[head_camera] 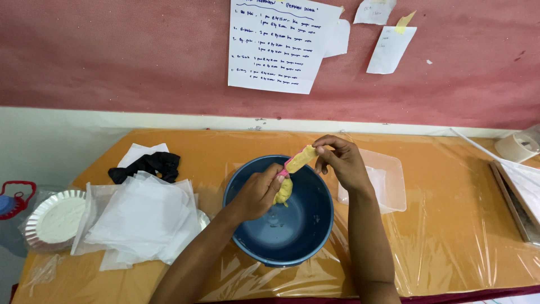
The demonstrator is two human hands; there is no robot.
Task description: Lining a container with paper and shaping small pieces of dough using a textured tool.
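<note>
This looks like a small food-preparation workroom, a home business or simple kitchen corner rather than a fitted kitchen. The surface (450,225) is an orange board wrapped in clear plastic sheeting, pushed against a plain red wall (112,56). Handwritten paper notes (275,45) are taped to that wall like order lists. On the surface stand a blue mixing bowl (315,225), a stack of white wrapping sheets (140,219), foil plates (56,219) and a clear plastic tub (394,180).

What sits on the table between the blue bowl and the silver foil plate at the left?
In the head view, a loose pile of white sheets lies between the blue bowl and the silver foil plate.
</note>
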